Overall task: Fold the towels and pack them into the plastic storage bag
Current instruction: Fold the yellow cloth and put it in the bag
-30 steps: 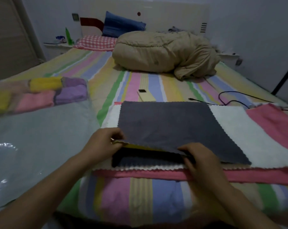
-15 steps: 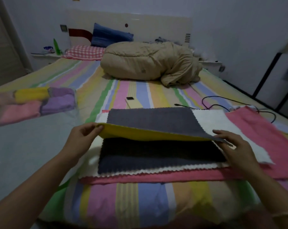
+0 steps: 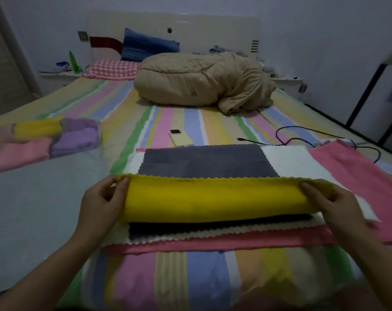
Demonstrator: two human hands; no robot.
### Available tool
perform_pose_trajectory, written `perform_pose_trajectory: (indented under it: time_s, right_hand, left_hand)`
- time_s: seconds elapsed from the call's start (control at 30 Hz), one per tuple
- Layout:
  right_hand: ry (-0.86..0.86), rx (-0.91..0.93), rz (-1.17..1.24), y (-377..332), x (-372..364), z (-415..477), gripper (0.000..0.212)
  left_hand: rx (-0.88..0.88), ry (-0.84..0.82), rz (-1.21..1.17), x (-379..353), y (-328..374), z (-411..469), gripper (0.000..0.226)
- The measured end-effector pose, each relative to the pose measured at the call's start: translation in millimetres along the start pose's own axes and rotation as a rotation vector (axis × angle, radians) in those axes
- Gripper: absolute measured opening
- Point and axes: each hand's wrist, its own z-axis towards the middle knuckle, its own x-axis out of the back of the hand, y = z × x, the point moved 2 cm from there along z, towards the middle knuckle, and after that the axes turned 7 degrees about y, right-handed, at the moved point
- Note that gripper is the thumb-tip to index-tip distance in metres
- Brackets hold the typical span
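Pinching both raised corners of the yellow-backed grey towel [image 3: 213, 198], left hand [image 3: 98, 199] and right hand [image 3: 334, 202] stand well apart; soft, light cloth, likely sagging mid-edge.

The yellow towel [image 3: 213, 198] is soft, fuzzy cloth. It is not shiny, and its edge is cut in a zigzag. The dark grey towel [image 3: 213, 227], the white towel [image 3: 287, 158] and the pink towel [image 3: 352, 169] under it look like the same fuzzy cloth. On the left, the plastic bag [image 3: 33, 209] is thin, smooth and see-through, with a little shine. The bed sheet [image 3: 190, 277] is smooth, flat cloth. Far away, the quilt [image 3: 201, 84] is crinkly cloth, and the headboard [image 3: 190, 25] looks hard, smooth and glossy.
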Motion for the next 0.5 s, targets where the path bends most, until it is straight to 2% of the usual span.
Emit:
perform_pose_trajectory:
  time_s: [0.13,0.2,0.37,0.5]
  right_hand:
    - [-0.022,-0.029,-0.074,13,-19,22,0.014]
    - [-0.011,-0.023,-0.145,17,-31,41,0.004]
    - [-0.031,0.004,-0.4,39,-62,99,0.025]
    - [-0.063,-0.013,-0.498,56,-83,130,0.023]
  left_hand:
    - [-0.005,0.019,0.213,-20,-11,18,0.024]
    - [-0.024,0.014,0.322,-32,-18,35,0.025]
    - [-0.043,-0.048,0.505,-60,-45,81,0.023]
    - [0.004,-0.109,0.596,-81,-67,104,0.021]
